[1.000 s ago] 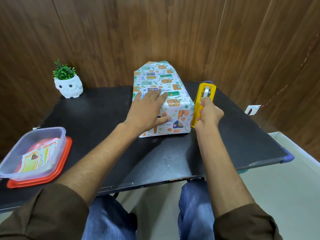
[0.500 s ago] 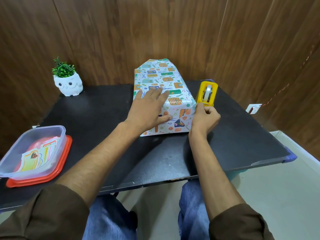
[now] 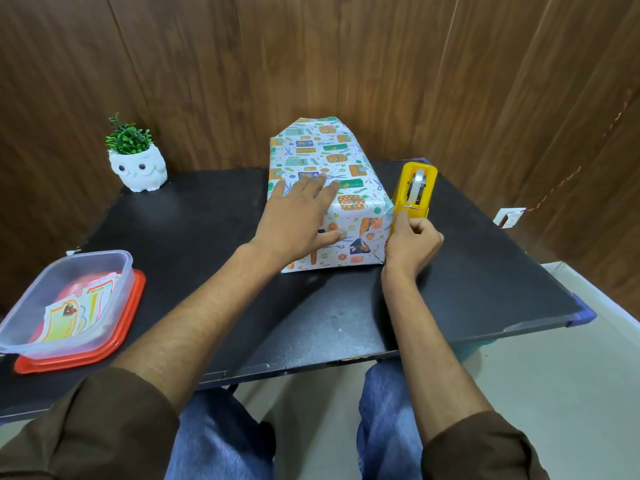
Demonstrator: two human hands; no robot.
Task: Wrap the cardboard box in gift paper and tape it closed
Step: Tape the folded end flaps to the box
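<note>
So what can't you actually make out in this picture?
All in the head view:
- Cardboard box: wholly covered by the gift paper.
- Paper beneath the left hand: hidden by the palm.
- Whether the right hand pinches tape from the tape dispenser: its curled fingers hide it, and clear tape is too thin to see.
- Print on the cards in the plastic container: too small, behind a cloudy wall.
- Parcel's far end: faces away.

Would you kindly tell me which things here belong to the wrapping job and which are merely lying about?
In the job: wrapped box, under the flat left hand; tape dispenser standing beside it, right hand curled at its near end.
Lying about: owl planter; tub of printed labels on a red lid.
</note>
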